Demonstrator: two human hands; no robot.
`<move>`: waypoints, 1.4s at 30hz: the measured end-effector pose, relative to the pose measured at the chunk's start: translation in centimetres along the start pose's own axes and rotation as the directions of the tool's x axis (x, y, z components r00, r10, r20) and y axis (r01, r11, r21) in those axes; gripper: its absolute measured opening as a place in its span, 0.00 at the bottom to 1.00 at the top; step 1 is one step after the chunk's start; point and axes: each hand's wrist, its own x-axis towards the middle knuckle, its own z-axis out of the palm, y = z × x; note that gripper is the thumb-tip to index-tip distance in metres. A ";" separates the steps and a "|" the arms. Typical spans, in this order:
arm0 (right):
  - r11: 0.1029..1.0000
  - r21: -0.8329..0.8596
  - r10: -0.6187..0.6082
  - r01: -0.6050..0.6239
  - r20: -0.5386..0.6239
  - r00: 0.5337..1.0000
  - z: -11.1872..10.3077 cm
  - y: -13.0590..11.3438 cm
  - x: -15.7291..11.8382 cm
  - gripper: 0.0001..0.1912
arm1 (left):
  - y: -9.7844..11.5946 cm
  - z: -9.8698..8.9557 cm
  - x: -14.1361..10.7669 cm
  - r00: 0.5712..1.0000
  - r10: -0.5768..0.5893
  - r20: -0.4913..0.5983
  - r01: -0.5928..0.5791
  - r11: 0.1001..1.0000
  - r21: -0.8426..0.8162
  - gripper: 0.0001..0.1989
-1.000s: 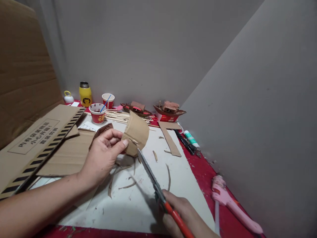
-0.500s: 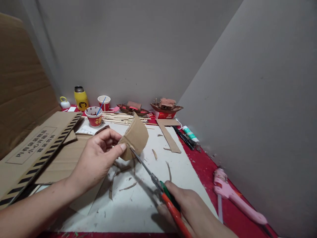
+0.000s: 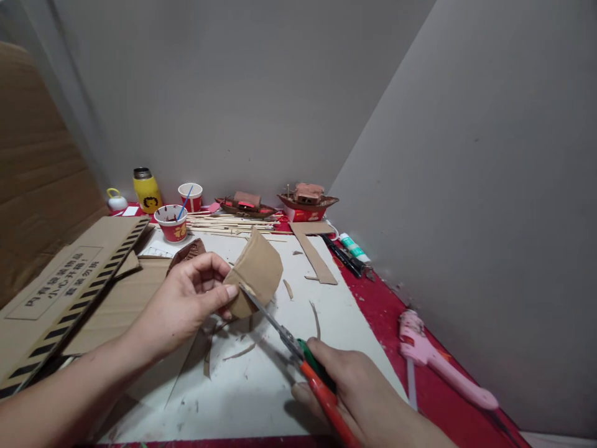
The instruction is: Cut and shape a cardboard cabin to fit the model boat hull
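My left hand [image 3: 196, 292] pinches a curved piece of cardboard [image 3: 261, 267] by its left edge, thumb in front, above the white board [image 3: 280, 386]. In my right hand [image 3: 359, 379] is a pair of scissors [image 3: 290, 341] with red and green handles. Its blades point up and left, and their tips lie at a slit in the cardboard near my left thumb. How far the blades are apart is hard to make out. Thin cardboard offcuts [image 3: 240, 353] lie on the board beneath.
Large cardboard sheets [image 3: 112, 311] lie at left. Along the back stand a yellow bottle [image 3: 147, 190], a paint cup [image 3: 171, 225], wooden sticks [image 3: 224, 223] and two model boats [image 3: 308, 196]. An L-shaped cardboard strip [image 3: 314, 252], a glue tube [image 3: 354, 247] and a pink glue gun [image 3: 443, 367] are at right.
The cardboard piece has tilted slightly and sits a little lower in view, the scissors still at its slit. The whole view has shifted a little. Both hands keep their holds.
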 end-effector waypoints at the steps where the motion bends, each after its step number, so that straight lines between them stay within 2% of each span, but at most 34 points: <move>1: 1.000 0.002 0.003 -0.003 0.000 1.000 0.1 0.1 0.0 0.14 | 0.0 0.0 0.0 1.000 -0.004 0.002 0.004 1.000 0.006 0.12; 6: 0.998 0.029 0.055 -0.054 -0.017 0.998 0.4 0.6 0.0 0.19 | -0.1 0.0 0.1 1.000 -0.020 -0.005 0.020 1.000 -0.002 0.13; 12: 1.000 -0.003 0.015 -0.016 -0.112 0.994 0.1 1.3 0.0 0.24 | -0.1 -0.1 0.2 0.999 -0.045 0.014 0.045 0.999 -0.003 0.14; 16: 1.000 -0.025 0.015 -0.018 -0.117 0.993 -0.1 1.6 -0.1 0.25 | 0.4 -0.3 0.0 0.993 -0.074 0.096 0.072 0.997 0.023 0.12; 18: 0.998 -0.056 0.011 -0.017 -0.118 0.993 -0.2 1.6 -0.1 0.25 | 0.5 -0.4 0.0 0.990 -0.089 0.110 0.089 0.996 0.005 0.10; 21: 0.992 -0.123 -0.008 -0.009 -0.137 0.991 -0.3 1.5 -0.1 0.24 | 0.5 -0.5 0.1 0.993 -0.093 0.068 0.095 0.995 -0.019 0.11; 26: 0.979 -0.203 -0.032 0.003 -0.138 0.990 -0.7 1.3 0.1 0.19 | 0.2 -0.6 0.1 0.999 -0.044 0.019 0.044 0.999 -0.011 0.11; 30: 0.963 -0.263 -0.096 0.054 -0.153 0.984 -0.9 1.1 0.2 0.16 | 0.2 -0.8 0.1 0.999 -0.021 0.037 0.020 1.000 0.002 0.09; 42: 0.978 -0.201 -0.091 0.061 -0.142 0.986 0.0 2.4 0.1 0.16 | -0.2 -0.2 0.0 0.999 -0.033 0.010 0.034 0.990 -0.137 0.08</move>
